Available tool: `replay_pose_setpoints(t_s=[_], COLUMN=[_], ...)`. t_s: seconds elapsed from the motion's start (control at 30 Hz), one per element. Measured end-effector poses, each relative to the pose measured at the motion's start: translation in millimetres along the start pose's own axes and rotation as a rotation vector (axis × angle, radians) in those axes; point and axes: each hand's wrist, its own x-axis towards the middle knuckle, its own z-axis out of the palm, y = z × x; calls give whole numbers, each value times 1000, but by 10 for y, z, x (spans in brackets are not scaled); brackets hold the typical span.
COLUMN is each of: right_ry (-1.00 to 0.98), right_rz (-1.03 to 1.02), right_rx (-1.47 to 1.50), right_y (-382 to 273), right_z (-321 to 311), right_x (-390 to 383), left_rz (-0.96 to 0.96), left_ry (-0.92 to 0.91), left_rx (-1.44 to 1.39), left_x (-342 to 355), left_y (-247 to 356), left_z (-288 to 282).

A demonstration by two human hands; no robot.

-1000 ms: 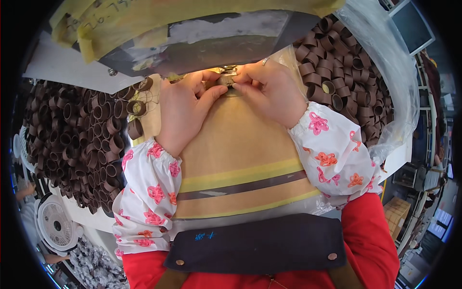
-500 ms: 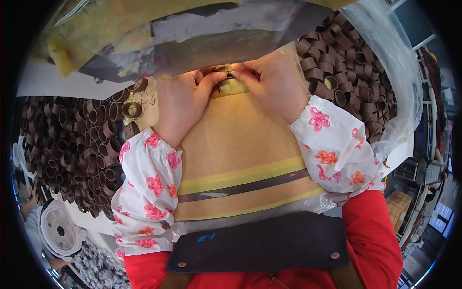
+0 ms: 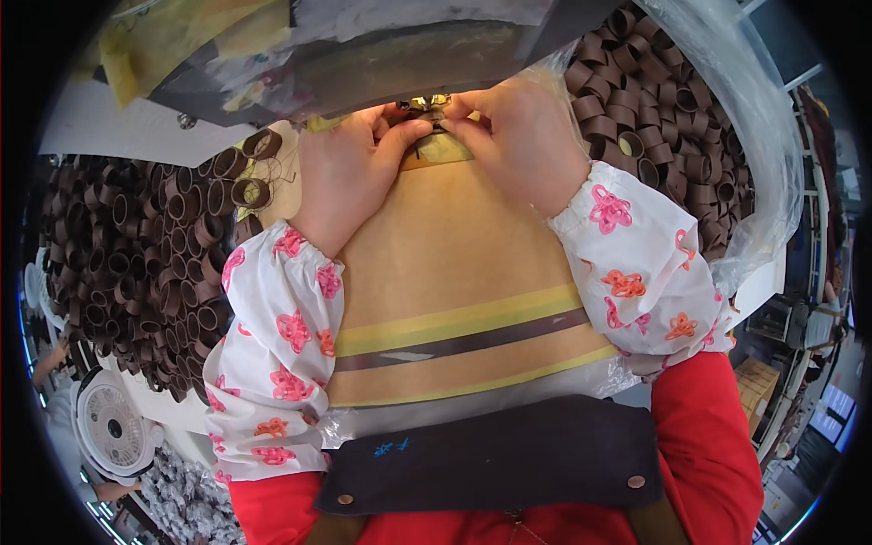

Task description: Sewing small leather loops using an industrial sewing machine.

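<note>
Head | left hand, right hand: pinching small piece | plastic bag: brown rings

On my feed I see a workshop: a machine just beyond the hands, brown rings heaped to their left and right, and storage racks far off to their right.

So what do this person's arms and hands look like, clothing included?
The left hand and right hand are ungloved. Loose white sleeve covers with pink and orange flowers have gathered cuffs at the wrists; red sleeves show above.
</note>
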Motion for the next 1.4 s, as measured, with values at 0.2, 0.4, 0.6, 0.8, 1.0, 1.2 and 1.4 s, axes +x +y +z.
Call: replay_pose_setpoints(t_s=[0.2,0.4,0.6,0.8,1.0,1.2,1.4], right_ry=[-27,49,57,93,-1,235,278], right_rz=[-21,-65,-65,-115,-35,-97,121], right_rx=[12,-3,68,149,134,-30,-513], right_y=[-19,8,32,66,-150,300,1223], right_z=[3,73,38,148,102,-712,-1533], right_x=[34,4,-28,-27,-236,-442,-545], left_rz=[-54,-74,1,-82,333,159,231], left_ry=[-21,-14,2,20,121,158,242], left_rx=[-46,-31,33,96,364,509,503], left_x=[-15,-23,0,2,-469,-732,-619], left_y=[-2,3,41,10,37,-324,-25], left_z=[-49,-35,1,-67,-74,-778,-803])
